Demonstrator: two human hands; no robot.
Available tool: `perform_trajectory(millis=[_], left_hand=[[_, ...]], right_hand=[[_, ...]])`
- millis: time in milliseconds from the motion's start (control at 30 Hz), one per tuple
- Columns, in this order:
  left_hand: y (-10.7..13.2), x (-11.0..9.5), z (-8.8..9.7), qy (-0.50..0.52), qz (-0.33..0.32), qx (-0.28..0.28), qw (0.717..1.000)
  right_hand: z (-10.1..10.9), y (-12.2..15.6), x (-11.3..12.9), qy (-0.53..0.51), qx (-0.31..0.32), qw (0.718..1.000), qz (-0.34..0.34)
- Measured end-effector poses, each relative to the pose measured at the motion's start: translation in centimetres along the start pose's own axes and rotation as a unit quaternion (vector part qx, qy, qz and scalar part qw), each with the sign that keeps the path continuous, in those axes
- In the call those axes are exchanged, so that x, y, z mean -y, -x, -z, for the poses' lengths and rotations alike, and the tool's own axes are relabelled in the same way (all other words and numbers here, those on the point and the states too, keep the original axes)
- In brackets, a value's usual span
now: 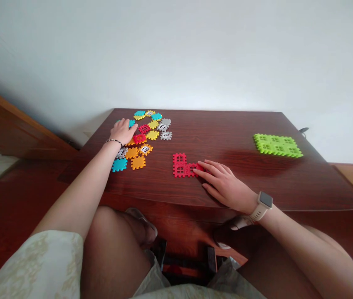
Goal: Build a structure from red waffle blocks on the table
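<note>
My left hand (122,131) reaches into a pile of coloured plastic tiles (146,135) at the table's far left, its fingers resting on a red tile (139,138); whether it grips the tile is not visible. My right hand (224,183) lies flat with fingers stretched out, its fingertips touching the right end of an L-shaped block of joined red window tiles (182,165) near the table's middle front.
A flat green panel of joined tiles (277,145) lies at the far right of the dark wooden table (232,137). A white wall stands behind. A wooden rail runs at the left, and my knees sit under the front edge.
</note>
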State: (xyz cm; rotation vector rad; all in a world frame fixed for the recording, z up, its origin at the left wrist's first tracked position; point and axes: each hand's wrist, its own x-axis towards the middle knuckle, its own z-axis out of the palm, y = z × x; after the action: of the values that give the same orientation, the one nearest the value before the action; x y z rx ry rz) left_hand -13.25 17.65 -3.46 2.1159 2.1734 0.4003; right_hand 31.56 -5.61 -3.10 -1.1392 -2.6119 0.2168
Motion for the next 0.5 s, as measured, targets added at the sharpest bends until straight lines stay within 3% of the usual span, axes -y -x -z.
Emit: perform_trajectory(millis=[100, 200, 400, 500], left_hand=[[-0.9, 0.2, -0.6, -0.020, 0.019, 0.058, 0.998], [-0.7, 0.4, -0.8, -0.035, 0.011, 0.079, 0.996], [2.2, 0.3, -0.2, -0.046, -0.032, 0.105, 0.993], [3.8, -0.7, 0.4, -0.058, -0.046, 0.090, 0.993]], right_hand=[[0.1, -0.1, -0.3, -0.003, 0.000, 1.000, -0.002], [0.1, -0.1, -0.5, -0.004, 0.002, 1.000, -0.001], [0.1, -0.2, -0.6, -0.001, 0.004, 1.000, 0.001], [0.0, -0.1, -0.5, 0.002, 0.008, 1.000, 0.001]])
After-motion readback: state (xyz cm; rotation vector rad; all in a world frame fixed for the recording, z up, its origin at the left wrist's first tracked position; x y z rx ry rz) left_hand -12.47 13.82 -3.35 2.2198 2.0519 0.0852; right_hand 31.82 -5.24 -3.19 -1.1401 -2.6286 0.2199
